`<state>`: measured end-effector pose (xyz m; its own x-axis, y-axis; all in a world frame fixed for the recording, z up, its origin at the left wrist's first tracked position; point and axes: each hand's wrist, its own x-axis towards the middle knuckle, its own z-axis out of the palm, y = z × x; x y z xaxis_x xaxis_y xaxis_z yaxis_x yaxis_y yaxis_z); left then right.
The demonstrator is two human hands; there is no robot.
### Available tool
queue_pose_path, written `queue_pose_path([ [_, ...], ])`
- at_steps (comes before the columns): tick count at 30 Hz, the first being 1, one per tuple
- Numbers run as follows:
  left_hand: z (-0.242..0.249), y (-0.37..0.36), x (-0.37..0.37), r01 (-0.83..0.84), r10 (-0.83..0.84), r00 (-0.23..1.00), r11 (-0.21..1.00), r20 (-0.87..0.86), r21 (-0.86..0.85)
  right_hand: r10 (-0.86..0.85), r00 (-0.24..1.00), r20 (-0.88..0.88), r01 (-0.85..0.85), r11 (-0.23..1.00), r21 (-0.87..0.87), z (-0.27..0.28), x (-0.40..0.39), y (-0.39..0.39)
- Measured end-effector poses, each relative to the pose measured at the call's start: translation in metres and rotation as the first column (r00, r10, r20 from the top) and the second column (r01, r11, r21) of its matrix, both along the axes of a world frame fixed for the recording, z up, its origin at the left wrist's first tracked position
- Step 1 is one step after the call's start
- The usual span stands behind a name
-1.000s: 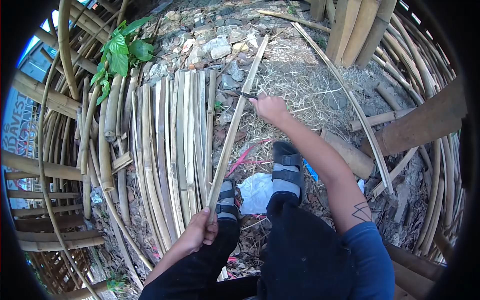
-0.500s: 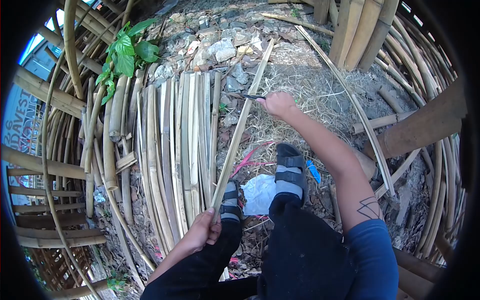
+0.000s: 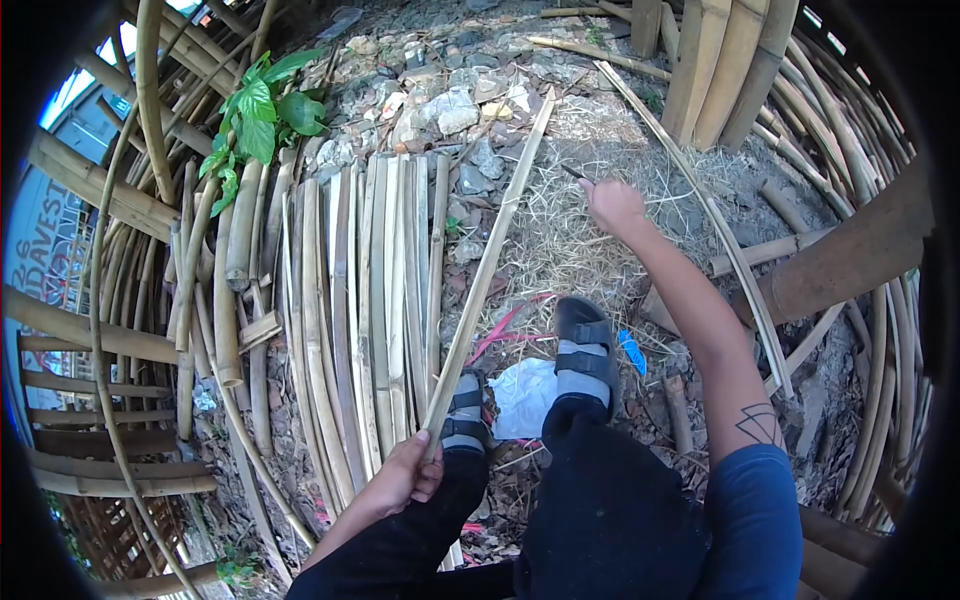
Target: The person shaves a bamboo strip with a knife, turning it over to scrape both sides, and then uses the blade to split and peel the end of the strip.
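Observation:
A long, pale bamboo strip (image 3: 492, 262) slants up and away from my left hand (image 3: 405, 477), whose fingers are closed around its near end beside my left leg. My right hand (image 3: 615, 208) grips a dark knife (image 3: 573, 173), its short blade pointing left. The knife is apart from the strip, a little to its right. Beneath the right hand lie pale bamboo shavings (image 3: 560, 240) on the ground. To the left of the held strip, several cut bamboo strips (image 3: 372, 300) lie side by side in a row.
Another long strip (image 3: 700, 200) lies on the right near thick bamboo posts (image 3: 715, 75). A white sheet (image 3: 525, 398) and a blue scrap (image 3: 631, 352) flank my right sandal (image 3: 583, 335). A leafy plant (image 3: 255, 115) and bamboo fencing (image 3: 110, 340) stand left; stones (image 3: 450, 110) cover the far ground.
My right hand has moved right with the knife, taking the blade off the strip. My left hand still holds the strip's near end. The whole view has shifted slightly.

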<state>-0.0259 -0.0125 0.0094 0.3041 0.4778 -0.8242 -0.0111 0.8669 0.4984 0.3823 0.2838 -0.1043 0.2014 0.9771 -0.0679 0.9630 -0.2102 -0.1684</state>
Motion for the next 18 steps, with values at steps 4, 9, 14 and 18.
queue_pose_path([
  [4, -0.001, -0.006, 0.002, 0.0, -0.001, 1.0, 1.0, -0.028, -0.03, -0.067, 0.955, -0.287, 0.041, 0.995, -0.093, 0.032, -0.03, -0.022],
  [9, 0.002, -0.005, 0.0, 0.005, -0.005, 1.0, 1.0, -0.011, -0.005, 0.32, 0.875, -0.364, -0.255, 0.942, 0.217, 0.015, -0.078, -0.011],
  [14, 0.001, -0.005, 0.001, -0.003, 0.002, 1.0, 1.0, -0.017, -0.019, 0.424, 0.9, -0.099, -0.414, 0.904, 0.107, -0.002, -0.101, 0.009],
  [18, 0.001, -0.005, 0.002, 0.011, -0.011, 0.999, 1.0, -0.035, -0.004, 0.411, 0.896, -0.167, -0.41, 0.911, 0.044, 0.012, -0.111, 0.007],
])
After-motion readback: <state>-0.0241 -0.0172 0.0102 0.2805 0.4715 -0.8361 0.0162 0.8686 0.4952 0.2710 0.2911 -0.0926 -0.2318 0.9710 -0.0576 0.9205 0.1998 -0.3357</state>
